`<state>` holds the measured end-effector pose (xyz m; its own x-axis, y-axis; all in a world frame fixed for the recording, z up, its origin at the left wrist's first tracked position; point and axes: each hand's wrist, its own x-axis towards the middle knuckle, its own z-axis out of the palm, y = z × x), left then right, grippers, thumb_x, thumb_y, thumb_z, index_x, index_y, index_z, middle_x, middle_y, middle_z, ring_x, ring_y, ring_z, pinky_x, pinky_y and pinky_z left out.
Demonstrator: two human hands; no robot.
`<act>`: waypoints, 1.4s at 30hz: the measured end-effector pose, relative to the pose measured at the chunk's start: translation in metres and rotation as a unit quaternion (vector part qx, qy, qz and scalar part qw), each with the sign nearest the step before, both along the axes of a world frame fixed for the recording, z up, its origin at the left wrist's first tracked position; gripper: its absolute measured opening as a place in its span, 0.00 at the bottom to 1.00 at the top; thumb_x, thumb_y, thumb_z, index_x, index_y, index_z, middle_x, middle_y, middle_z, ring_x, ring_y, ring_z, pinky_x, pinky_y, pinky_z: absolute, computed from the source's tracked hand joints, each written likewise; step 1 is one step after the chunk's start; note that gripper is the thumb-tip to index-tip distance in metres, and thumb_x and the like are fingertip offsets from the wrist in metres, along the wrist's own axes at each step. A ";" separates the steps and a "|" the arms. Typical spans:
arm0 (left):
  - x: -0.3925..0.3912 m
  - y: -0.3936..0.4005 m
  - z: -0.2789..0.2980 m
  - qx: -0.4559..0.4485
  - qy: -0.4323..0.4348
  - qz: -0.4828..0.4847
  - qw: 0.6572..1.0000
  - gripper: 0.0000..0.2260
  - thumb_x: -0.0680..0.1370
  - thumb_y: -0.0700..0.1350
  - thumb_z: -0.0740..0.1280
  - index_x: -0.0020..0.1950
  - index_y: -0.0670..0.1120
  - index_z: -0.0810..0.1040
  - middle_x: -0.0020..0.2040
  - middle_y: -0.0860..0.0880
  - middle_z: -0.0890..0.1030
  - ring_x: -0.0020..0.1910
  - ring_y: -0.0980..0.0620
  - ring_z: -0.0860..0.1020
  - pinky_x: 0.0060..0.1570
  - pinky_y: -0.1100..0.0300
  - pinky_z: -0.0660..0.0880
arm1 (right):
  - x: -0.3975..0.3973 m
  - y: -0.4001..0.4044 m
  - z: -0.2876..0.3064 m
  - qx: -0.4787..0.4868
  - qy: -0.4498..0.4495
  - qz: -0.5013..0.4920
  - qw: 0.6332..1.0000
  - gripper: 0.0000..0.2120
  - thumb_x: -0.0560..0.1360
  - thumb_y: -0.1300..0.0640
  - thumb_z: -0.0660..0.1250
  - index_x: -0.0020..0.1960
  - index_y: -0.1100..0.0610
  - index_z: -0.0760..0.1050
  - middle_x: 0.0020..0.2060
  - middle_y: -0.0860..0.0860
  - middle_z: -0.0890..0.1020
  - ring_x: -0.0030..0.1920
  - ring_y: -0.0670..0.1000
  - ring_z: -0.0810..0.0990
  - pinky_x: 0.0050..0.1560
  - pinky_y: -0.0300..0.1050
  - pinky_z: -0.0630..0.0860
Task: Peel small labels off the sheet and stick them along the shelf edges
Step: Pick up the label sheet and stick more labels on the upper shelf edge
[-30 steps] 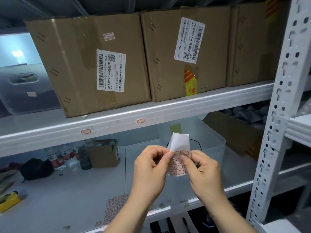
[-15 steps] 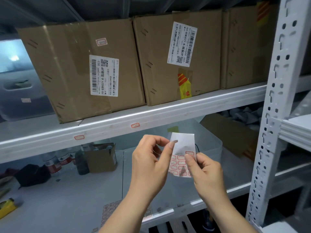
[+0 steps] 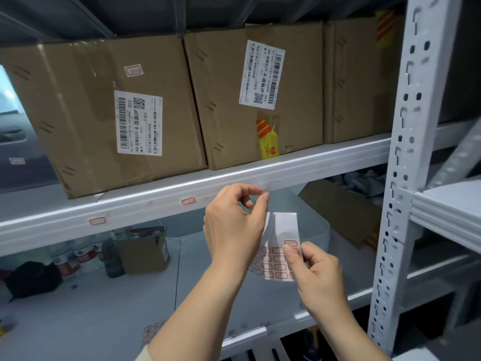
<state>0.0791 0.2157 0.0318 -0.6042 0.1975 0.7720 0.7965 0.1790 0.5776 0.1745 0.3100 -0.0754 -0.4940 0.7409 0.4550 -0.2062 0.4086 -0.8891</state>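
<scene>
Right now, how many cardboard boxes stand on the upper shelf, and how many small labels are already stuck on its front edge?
Cardboard boxes: 3
Stuck labels: 2
Total: 5

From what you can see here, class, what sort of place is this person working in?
Most likely a stockroom or small warehouse: taped cardboard boxes bearing barcode shipping labels sit on white slotted metal shelving, and small red-bordered labels mark the shelf edge.
</scene>
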 end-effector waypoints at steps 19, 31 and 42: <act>-0.004 0.014 -0.001 0.007 0.044 0.104 0.994 0.07 0.75 0.58 0.75 0.46 0.56 0.84 0.37 0.58 0.78 0.36 0.60 0.77 0.32 0.62 0.72 | 0.002 0.010 -0.001 -0.027 0.000 0.022 0.999 0.12 0.78 0.56 0.71 0.37 0.59 0.81 0.33 0.52 0.83 0.36 0.53 0.83 0.39 0.54 0.81; -0.005 0.023 -0.002 0.035 0.041 0.131 0.990 0.08 0.74 0.56 0.77 0.41 0.54 0.83 0.37 0.57 0.81 0.36 0.57 0.79 0.33 0.60 0.73 | 0.008 0.015 0.001 -0.032 -0.015 0.027 0.999 0.10 0.78 0.57 0.71 0.39 0.58 0.83 0.35 0.50 0.86 0.39 0.48 0.87 0.41 0.54 0.85; -0.006 0.023 0.000 0.056 0.007 0.131 0.990 0.11 0.71 0.58 0.78 0.41 0.53 0.81 0.35 0.58 0.80 0.36 0.57 0.79 0.37 0.56 0.77 | 0.008 0.016 0.001 -0.026 -0.020 0.019 0.999 0.13 0.78 0.56 0.71 0.37 0.62 0.81 0.35 0.55 0.85 0.39 0.54 0.85 0.41 0.57 0.83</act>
<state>0.0726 0.2384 0.0316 -0.6123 -0.0519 0.7890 0.7395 0.3154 0.5946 0.1824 0.3259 -0.0741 -0.5384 0.7437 0.3962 -0.1845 0.3546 -0.9166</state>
